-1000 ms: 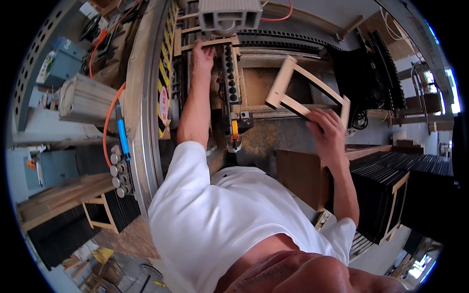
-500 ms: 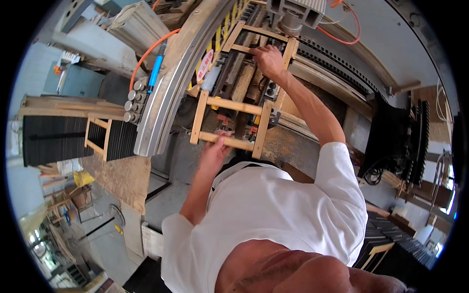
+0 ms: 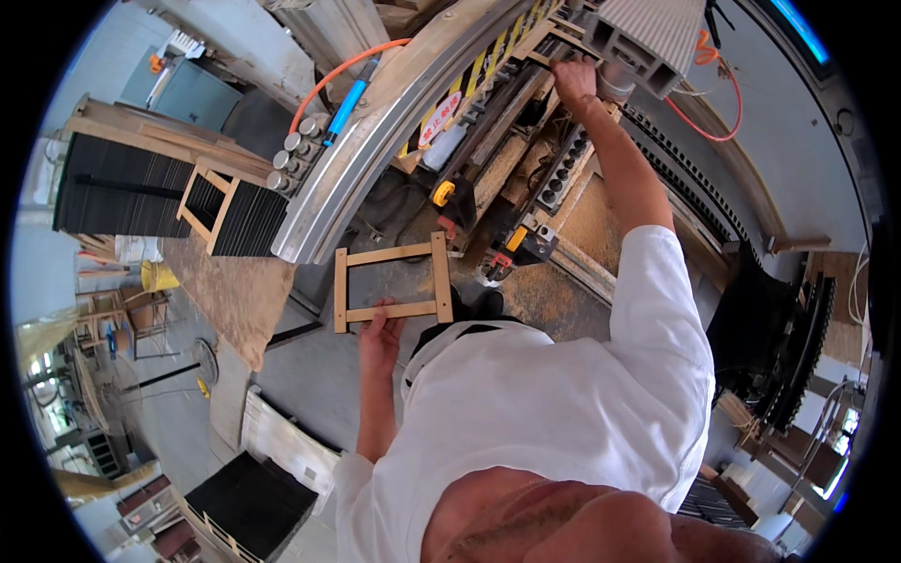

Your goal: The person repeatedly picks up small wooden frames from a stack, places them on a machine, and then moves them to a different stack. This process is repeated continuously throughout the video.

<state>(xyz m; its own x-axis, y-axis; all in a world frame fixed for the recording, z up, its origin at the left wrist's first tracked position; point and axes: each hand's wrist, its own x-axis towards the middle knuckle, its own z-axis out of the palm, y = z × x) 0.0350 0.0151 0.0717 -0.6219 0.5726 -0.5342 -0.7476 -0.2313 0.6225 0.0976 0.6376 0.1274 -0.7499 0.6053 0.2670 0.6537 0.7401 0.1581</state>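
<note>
Wooden frame [image 3: 391, 282] is hanging at the near left, left hand [image 3: 378, 340] clamped on its near rail. Right hand [image 3: 574, 77] is reaching far right, gripping a slat [image 3: 533, 54] on the machine [image 3: 526, 141]. Step looks like unloading; next needs a clean lift.

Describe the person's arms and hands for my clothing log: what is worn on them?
Both hands, left hand and right hand, are bare, with no gloves. A white short-sleeved shirt covers the upper arms; the forearms are uncovered. No watch or rings can be seen.

pale bare-wood frame [image 3: 392, 281], dull grey metal rail [image 3: 375, 159], matt white cloth sleeve [image 3: 657, 310]
</note>
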